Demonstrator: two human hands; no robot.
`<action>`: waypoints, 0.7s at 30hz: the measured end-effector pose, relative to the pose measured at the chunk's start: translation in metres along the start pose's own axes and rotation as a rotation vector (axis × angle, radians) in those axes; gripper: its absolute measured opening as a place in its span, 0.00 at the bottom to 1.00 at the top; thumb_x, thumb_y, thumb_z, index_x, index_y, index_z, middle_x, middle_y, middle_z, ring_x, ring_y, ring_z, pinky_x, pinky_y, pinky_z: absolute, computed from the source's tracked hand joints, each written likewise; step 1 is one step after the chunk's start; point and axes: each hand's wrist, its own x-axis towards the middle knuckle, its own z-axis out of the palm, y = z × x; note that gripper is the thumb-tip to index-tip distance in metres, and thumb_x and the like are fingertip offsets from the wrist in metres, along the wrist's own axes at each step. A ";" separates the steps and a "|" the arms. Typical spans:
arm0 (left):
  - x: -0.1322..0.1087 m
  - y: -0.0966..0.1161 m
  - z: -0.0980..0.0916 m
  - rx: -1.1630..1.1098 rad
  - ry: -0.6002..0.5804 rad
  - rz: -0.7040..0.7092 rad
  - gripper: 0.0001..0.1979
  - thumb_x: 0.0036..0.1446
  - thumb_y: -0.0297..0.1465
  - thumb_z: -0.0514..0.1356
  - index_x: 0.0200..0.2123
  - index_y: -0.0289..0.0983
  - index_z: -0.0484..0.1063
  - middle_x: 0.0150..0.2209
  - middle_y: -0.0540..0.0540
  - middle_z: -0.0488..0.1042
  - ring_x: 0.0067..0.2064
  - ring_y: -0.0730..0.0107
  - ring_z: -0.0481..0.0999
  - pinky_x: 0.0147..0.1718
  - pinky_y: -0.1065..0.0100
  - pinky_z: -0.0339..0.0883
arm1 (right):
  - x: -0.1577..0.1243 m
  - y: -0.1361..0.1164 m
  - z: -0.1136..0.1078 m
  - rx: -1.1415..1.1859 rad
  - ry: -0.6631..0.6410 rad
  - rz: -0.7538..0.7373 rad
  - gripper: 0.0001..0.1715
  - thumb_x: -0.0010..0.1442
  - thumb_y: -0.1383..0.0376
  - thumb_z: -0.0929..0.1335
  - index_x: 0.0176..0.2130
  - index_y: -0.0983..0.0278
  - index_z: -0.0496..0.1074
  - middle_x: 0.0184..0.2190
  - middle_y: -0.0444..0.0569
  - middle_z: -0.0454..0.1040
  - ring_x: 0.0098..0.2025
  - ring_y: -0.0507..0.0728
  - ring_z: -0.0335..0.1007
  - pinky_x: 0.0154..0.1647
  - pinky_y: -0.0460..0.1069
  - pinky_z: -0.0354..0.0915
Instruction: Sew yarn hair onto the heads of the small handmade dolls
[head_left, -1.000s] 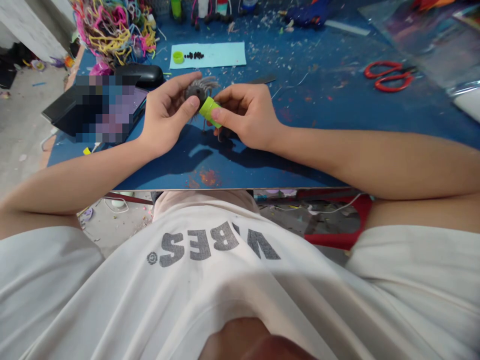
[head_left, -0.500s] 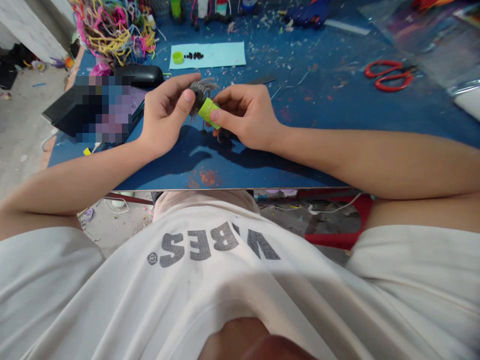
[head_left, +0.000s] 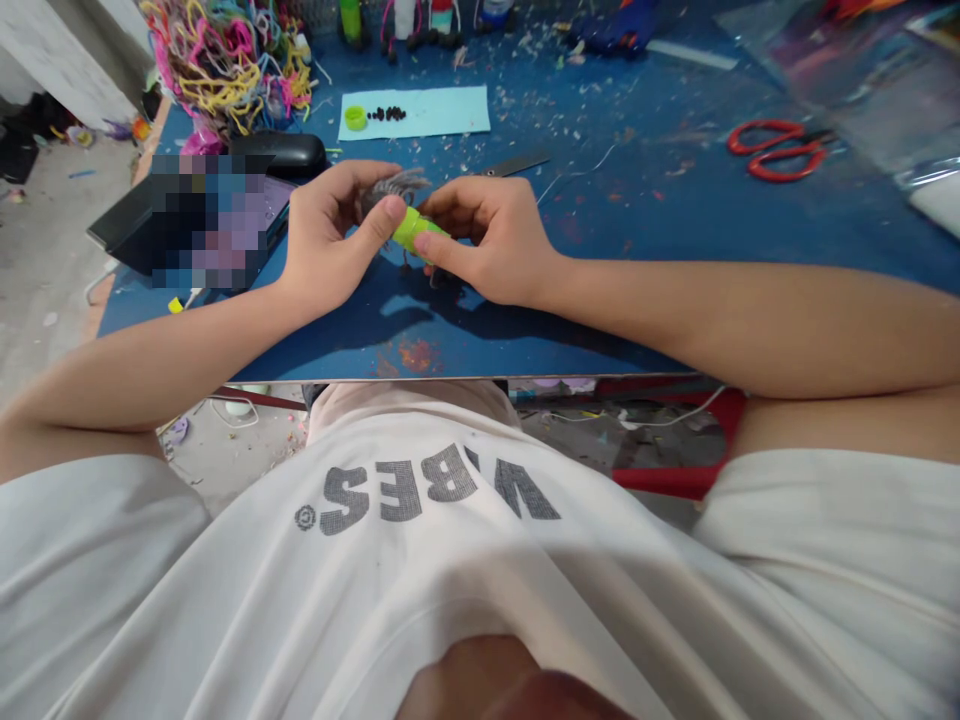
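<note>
At the far left of the blue counter (head_left: 675,230), a tangle of coloured pipe cleaners (head_left: 225,60) is lying in a heap. Nearer to you, a flat dark device (head_left: 120,225) is sitting beside a black case (head_left: 281,152). Your left hand (head_left: 330,235) is curling around a grey fuzzy piece (head_left: 394,187), with its thumb pressing against a green cap (head_left: 411,228). That cap is sitting between your two hands, just above the counter near its middle, touching the fuzzy piece. Your right hand (head_left: 491,240) is pinching the cap from the right, its index finger lying across the cap's near side. Farther off, a light blue sheet (head_left: 442,108) is carrying a small green ring (head_left: 355,118) and some dark beads (head_left: 388,114). Well apart at the right, red scissors (head_left: 780,150) are lying flat.
</note>
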 end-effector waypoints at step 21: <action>0.001 -0.019 -0.003 -0.104 -0.132 0.017 0.40 0.70 0.67 0.71 0.77 0.61 0.74 0.65 0.46 0.87 0.58 0.49 0.87 0.55 0.44 0.89 | 0.013 0.012 -0.004 0.183 -0.053 0.026 0.38 0.62 0.26 0.84 0.46 0.54 0.84 0.39 0.47 0.91 0.32 0.56 0.83 0.35 0.54 0.82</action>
